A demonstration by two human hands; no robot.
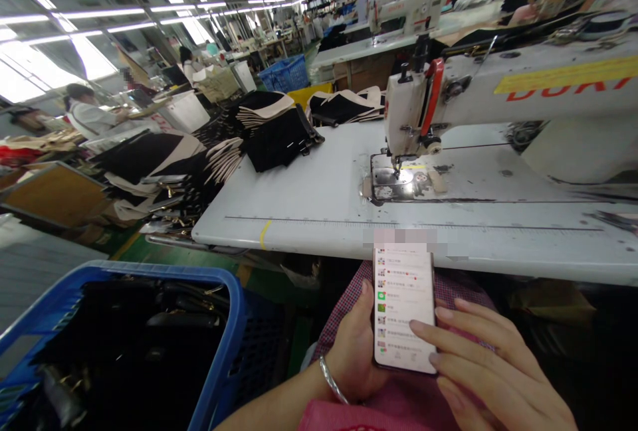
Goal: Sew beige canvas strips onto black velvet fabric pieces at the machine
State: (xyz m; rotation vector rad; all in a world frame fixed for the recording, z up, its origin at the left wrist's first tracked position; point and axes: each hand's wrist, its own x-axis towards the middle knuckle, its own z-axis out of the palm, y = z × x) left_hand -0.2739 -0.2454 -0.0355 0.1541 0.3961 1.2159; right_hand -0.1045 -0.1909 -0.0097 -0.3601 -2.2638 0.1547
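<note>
A smartphone [403,305] with a lit screen showing a list rests in my left hand [356,344], whose thumb lies along its left edge. My right hand [491,358] is over the phone's lower right side, fingers stretched out, one fingertip at the screen. Just beyond the phone is the front edge of a white sewing table [319,185]. On it stands an industrial sewing machine [413,112], its needle above the metal plate. My lap is under the phone, in checked cloth.
At lower left a blue plastic basket [232,311] holds black pieces with zippers. Stacks of black and beige fabric pieces [169,159] lie left of the table, and a black piece [279,139] sits on its left end. Behind are a second machine [411,9] and a seated person [87,112].
</note>
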